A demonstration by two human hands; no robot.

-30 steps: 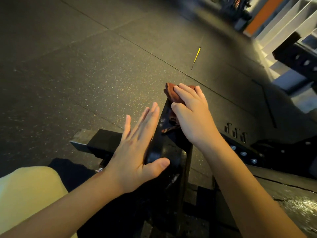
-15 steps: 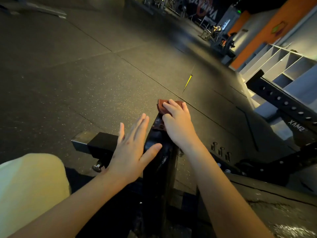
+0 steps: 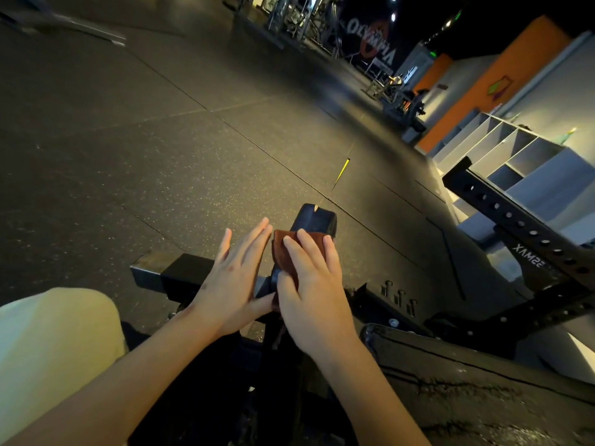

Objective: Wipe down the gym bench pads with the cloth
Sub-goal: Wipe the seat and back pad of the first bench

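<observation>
**Cloth on pad, both hands flat**

Your right hand (image 3: 317, 294) lies on the folded reddish-brown cloth (image 3: 283, 252). Its fingers (image 3: 310, 252) are straight and slightly spread, pressing the cloth down, not clamped on it. The cloth sits on top of the narrow black bench pad (image 3: 317, 220), just short of its far end, and drapes a little over the left edge. Your left hand (image 3: 230, 284) is flat against the pad's left side: fingers straight, little finger a bit apart, thumb reaching in below the cloth. A black square steel foot bar (image 3: 167, 272) runs left under that hand. Dark speckled rubber floor (image 3: 145, 162) all round, with a short yellow mark (image 3: 344, 169) beyond the pad. Black perforated rack beam (image 3: 515, 226) to the right, grey cubby shelves (image 3: 531, 156) behind it. Cream trouser knee (image 3: 48, 349) lower left
</observation>
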